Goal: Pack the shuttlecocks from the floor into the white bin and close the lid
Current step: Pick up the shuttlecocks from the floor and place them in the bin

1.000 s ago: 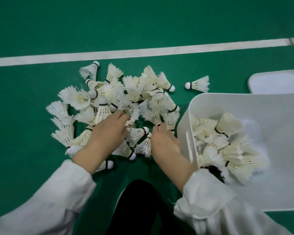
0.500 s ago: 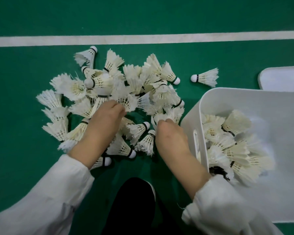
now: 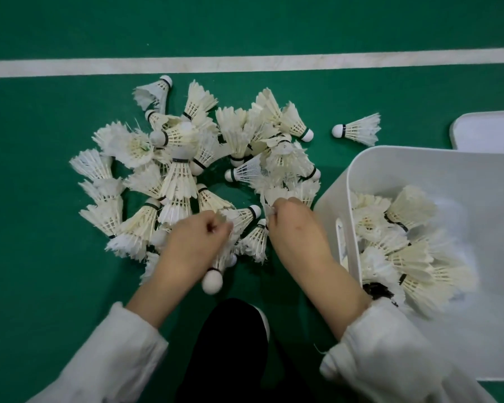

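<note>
**Grabbing one in each hand, and the bin's off to your right**

So your left hand (image 3: 195, 245) is closed in a fist round a shuttlecock (image 3: 216, 271). The feathers are buried in your fingers and the cork pokes out the bottom, so its long axis runs pretty much straight back toward you. Your right hand (image 3: 296, 225) has its fingers curled under and looks to be pinching the feather edge of a second shuttlecock (image 3: 269, 211) at the near side of the pile (image 3: 178, 175). I can't quite tell which bird that feather belongs to.

What matters for the drop is that the white bin (image 3: 346, 175) sits to the right of both hands. Your right hand is just beside its left wall, so it's the nearer one by far. The left has to cross over, and your right forearm lies between it and the bin. I'd guess right goes first, then left.

Compared with half a second ago, both hands were down on the heap with nothing lifted clear. Now the left has pulled one out, cork dangling, and a patch of green floor (image 3: 213, 184) has opened in the middle of the pile. The lid (image 3: 489, 132) is off, lying behind the bin. Loads are still left on the floor, including a loner (image 3: 357, 130) near the bin's far corner.
</note>
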Demonstrator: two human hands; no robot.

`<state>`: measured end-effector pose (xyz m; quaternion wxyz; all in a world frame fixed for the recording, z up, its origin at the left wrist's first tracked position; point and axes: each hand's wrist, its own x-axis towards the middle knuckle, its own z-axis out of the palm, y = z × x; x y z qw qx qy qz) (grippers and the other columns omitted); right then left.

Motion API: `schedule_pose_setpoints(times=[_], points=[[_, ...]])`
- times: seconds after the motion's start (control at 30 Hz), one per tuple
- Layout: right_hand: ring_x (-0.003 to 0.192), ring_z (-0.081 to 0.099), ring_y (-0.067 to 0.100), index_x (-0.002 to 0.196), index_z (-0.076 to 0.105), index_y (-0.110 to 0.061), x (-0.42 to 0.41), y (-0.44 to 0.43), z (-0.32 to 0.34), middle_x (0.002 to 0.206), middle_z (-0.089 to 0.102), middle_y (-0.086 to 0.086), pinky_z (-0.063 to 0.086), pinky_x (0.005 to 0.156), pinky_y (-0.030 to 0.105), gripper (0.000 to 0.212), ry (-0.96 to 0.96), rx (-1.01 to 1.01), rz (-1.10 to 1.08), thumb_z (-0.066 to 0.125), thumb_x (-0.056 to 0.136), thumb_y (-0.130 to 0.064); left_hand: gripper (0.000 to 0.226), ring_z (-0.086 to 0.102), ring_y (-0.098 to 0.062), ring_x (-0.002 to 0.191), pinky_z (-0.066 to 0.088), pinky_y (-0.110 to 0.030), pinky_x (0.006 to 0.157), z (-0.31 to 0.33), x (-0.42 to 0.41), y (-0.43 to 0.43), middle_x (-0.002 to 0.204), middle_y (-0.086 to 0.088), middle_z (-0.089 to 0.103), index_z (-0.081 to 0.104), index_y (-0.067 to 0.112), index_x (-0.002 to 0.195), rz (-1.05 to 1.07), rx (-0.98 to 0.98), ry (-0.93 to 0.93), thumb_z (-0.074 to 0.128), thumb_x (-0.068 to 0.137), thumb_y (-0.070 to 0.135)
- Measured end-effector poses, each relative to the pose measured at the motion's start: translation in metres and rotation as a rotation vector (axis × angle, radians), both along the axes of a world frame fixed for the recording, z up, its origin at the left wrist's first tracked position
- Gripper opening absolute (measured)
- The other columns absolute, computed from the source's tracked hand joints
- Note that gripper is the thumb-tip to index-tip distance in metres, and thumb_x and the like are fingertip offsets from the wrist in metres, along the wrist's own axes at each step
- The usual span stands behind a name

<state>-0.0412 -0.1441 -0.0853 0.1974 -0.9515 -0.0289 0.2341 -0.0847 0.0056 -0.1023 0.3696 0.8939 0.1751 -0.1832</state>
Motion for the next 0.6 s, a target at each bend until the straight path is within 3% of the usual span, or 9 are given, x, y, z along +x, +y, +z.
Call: schedule_pose_setpoints(times=[0.07,0.13,0.17,0.27,0.33,0.47,0.53,0.6], points=[[0.073,0.042,0.025,0.077,0.041,-0.010,0.000,0.000,0.001,0.082,0.042,0.007,0.031,0.064,0.030,0.016,-0.001,-0.004,0.004,0.042,0.089,0.000,0.022,0.054,-0.013,0.066,0.036,-0.028,0.056,-0.010,-0.002,-0.006,0.070,0.005,0.057,0.056,0.019,0.090,-0.049,0.075,0.078,0.056,0.087,0.041],[0.073,0.041,0.026,0.076,0.040,-0.009,0.000,-0.001,0.002,0.081,0.041,0.007,0.030,0.063,0.031,0.016,-0.011,-0.005,0.013,0.042,0.089,0.000,0.031,0.057,-0.019,0.074,0.038,-0.030,0.061,-0.015,-0.001,-0.010,0.075,0.005,0.057,0.055,0.019,0.103,-0.044,0.139,0.083,0.054,0.087,0.046],[0.072,0.040,0.026,0.076,0.040,-0.009,0.000,-0.001,0.002,0.081,0.041,0.007,0.029,0.063,0.031,0.016,-0.016,-0.004,0.019,0.042,0.089,0.000,0.032,0.057,-0.022,0.077,0.037,-0.030,0.062,-0.018,0.000,-0.012,0.076,0.005,0.057,0.056,0.020,0.103,-0.045,0.173,0.059,0.053,0.087,0.047],[0.071,0.040,0.025,0.077,0.039,-0.011,0.001,0.000,0.003,0.081,0.040,0.006,0.028,0.063,0.030,0.016,-0.024,0.001,0.043,0.042,0.090,-0.002,0.024,0.053,-0.024,0.071,0.030,-0.030,0.057,-0.017,0.004,-0.015,0.064,0.007,0.051,0.052,0.022,0.076,-0.023,0.170,-0.013,0.053,0.088,0.043],[0.072,0.040,0.023,0.079,0.042,-0.012,0.001,0.000,0.004,0.082,0.040,0.005,0.028,0.064,0.028,0.015,-0.033,0.007,0.066,0.042,0.091,-0.004,0.025,0.051,-0.023,0.068,0.028,-0.030,0.056,-0.013,0.007,-0.015,0.067,0.002,0.049,0.050,0.021,0.069,-0.012,0.148,-0.067,0.054,0.089,0.035],[0.073,0.044,0.024,0.084,0.051,-0.010,0.001,-0.001,0.013,0.083,0.042,0.003,0.029,0.063,0.028,0.013,-0.079,0.081,0.055,0.042,0.093,-0.009,0.020,0.046,-0.016,0.072,0.026,-0.030,0.062,0.011,0.008,-0.011,0.086,-0.003,0.049,0.053,0.017,0.081,0.041,0.109,-0.158,0.046,0.094,0.030],[0.074,0.046,0.023,0.088,0.054,-0.008,0.001,-0.001,0.023,0.083,0.046,0.003,0.029,0.062,0.029,0.017,-0.095,0.159,0.028,0.041,0.095,-0.016,0.023,0.047,-0.015,0.071,0.029,-0.033,0.059,0.031,0.008,-0.008,0.084,-0.003,0.055,0.054,0.013,0.083,0.042,0.088,-0.209,0.043,0.095,0.030],[0.074,0.048,0.023,0.088,0.056,-0.008,0.002,-0.001,0.037,0.082,0.054,0.005,0.031,0.060,0.032,0.020,-0.120,0.246,-0.007,0.042,0.095,-0.020,0.025,0.052,-0.010,0.070,0.037,-0.027,0.061,0.054,0.011,-0.007,0.079,0.001,0.060,0.059,0.013,0.084,0.029,0.058,-0.246,0.045,0.094,0.032]])
